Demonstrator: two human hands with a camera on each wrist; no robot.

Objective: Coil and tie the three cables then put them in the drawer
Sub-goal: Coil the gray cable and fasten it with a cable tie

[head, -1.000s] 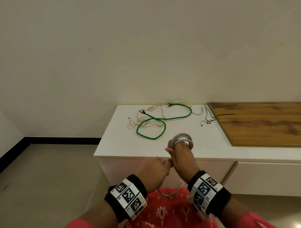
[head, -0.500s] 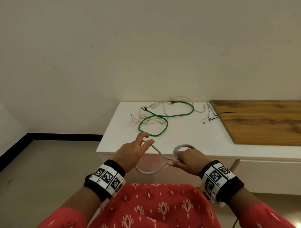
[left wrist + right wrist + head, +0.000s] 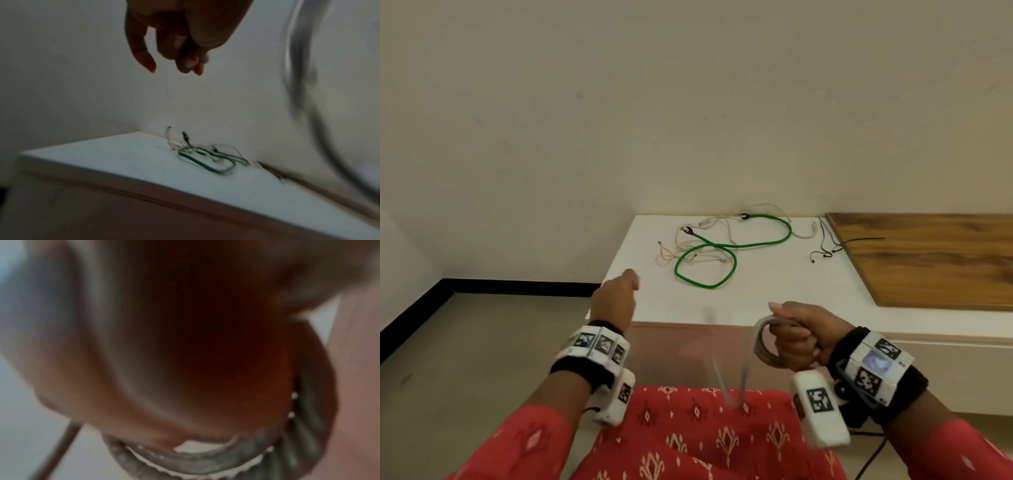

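Note:
My right hand (image 3: 791, 334) grips a grey cable coil (image 3: 761, 344) in front of the white cabinet; the right wrist view shows the coil (image 3: 205, 464) wrapped under the fingers (image 3: 185, 369). Its loose tail (image 3: 743, 377) hangs blurred over my lap. My left hand (image 3: 627, 281) hovers at the cabinet's front left corner with fingers loosely curled (image 3: 174, 63), holding nothing. A green cable (image 3: 722, 246) and a cream cable (image 3: 681, 251) lie tangled and uncoiled on the white top (image 3: 756, 291).
Thin black ties (image 3: 828, 247) lie near the edge of a wooden panel (image 3: 935, 260) at the right. The cabinet's brownish front (image 3: 671, 346) is below the top. Wall behind, floor to the left.
My left hand has let go of the grey tail and moved up and left. My right hand turned the coil and dropped slightly; the tail now swings loose.

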